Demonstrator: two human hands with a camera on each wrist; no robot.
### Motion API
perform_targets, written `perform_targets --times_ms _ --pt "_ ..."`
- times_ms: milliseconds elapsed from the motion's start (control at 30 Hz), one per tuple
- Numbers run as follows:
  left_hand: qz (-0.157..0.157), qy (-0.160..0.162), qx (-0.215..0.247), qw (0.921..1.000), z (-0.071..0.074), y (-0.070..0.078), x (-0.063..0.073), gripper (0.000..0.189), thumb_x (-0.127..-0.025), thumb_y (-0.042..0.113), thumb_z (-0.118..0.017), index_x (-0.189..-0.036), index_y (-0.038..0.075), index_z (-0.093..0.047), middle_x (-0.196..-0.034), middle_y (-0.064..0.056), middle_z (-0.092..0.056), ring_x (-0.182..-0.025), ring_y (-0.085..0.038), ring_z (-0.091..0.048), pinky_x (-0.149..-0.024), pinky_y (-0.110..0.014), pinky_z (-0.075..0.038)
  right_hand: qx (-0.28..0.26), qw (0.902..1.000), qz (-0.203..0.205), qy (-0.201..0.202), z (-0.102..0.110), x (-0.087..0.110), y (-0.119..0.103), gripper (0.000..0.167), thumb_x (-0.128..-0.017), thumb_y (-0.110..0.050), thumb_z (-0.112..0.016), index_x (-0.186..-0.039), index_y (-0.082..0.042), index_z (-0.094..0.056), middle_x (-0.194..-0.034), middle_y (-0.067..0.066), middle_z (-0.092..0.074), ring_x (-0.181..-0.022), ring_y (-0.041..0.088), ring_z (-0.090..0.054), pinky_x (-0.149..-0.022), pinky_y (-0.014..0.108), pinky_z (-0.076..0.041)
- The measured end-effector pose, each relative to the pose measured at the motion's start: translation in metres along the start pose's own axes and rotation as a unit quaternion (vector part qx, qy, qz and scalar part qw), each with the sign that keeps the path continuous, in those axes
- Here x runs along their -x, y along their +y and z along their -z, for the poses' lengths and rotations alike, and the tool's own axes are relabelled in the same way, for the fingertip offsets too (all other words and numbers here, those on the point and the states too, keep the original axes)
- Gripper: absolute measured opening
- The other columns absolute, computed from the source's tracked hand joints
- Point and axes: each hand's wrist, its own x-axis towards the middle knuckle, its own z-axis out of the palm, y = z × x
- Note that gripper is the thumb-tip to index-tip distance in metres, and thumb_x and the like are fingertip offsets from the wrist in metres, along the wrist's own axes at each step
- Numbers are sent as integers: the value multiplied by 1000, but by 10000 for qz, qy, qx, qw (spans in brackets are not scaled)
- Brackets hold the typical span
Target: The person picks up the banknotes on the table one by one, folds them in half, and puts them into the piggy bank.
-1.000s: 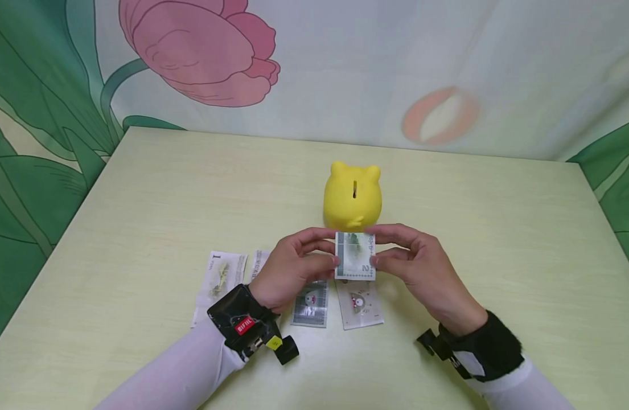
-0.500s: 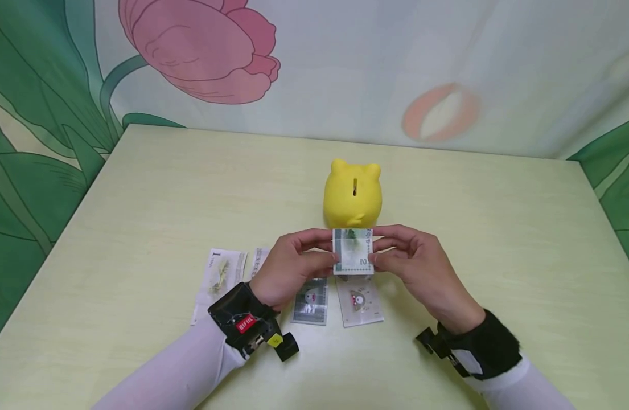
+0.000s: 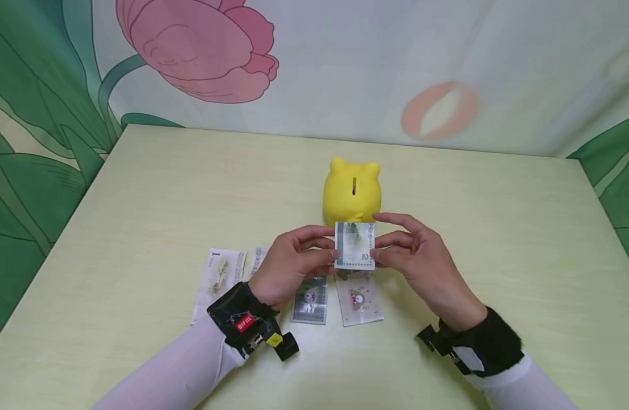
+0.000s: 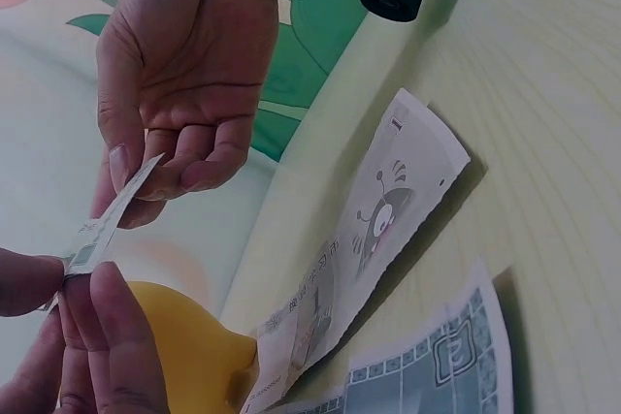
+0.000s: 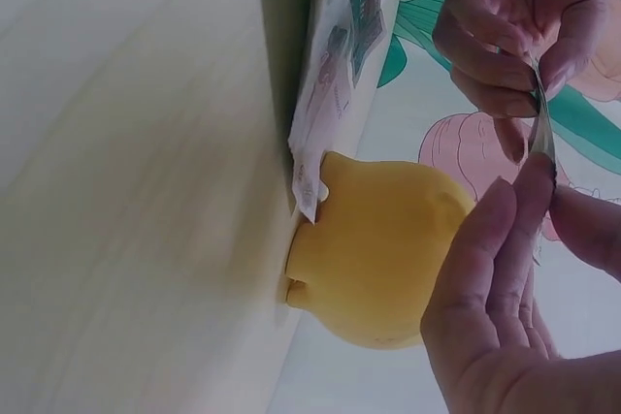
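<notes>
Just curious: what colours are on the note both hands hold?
The note is whitish with blue-grey bands and a green patch; clearest in the head view.

Camera arrangement: one wide head view; two close wrist views.
Head view: set above the near side of the table [image 3: 473, 228], facing forward and down; widest of the three, reaching the printed curtain [image 3: 345, 68] beyond the far edge; left wrist view: close to the left hand [image 4: 102, 346], facing across to the right hand [image 4: 199, 75], rolled sideways so that the tabletop lies on the picture's right; right wrist view: likewise close, facing across to the left hand, rolled the opposite way, tabletop on the picture's left; shared by all three: both hands, the banknote marked 2 [image 3: 354, 246], the yellow piggy bank [image 3: 352, 196].
</notes>
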Motion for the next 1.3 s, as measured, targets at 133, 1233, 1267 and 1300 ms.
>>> perform_targets --times_ms 133,1233,1267,1300 --pt "-4 78 -15 10000 0 0 0 41 -95 -2 -67 -136 3 -61 -103 -4 -71 -89 -17 -71 -81 -30 -63 -140 9999 -4 20 -1 0 0 49 -94 -5 -72 -137 -9 -50 -109 8 -76 -93 20 -76 -90 30 -61" --pt "-387 97 -1244 9914 1 0 0 24 -96 7 -71 -119 5 -76 -118 -10 -75 -93 -14 -69 -85 -27 -58 756 9969 207 -48 0 0 5 22 -94 -14 -77 -115 -11 -78 -116 7 -74 -98 20 -69 -84 22 -58" --pt "-391 88 -1240 9915 1 -1 0 23 -96 8 -71 -119 5 -76 -119 -10 -75 -94 -15 -69 -85 -26 -58 762 9968 217 -46 0 0 5 21 -94 -15 -77 -115 -12 -78 -117 7 -74 -99 20 -69 -84 23 -58" --pt "-391 88 -1229 9916 1 -1 0 23 -96 7 -71 -119 5 -76 -119 -11 -75 -95 -16 -70 -85 -25 -58 782 9967 237 -39 0 -1 6 20 -94 -15 -76 -114 -12 -79 -116 7 -74 -99 20 -69 -84 23 -58"
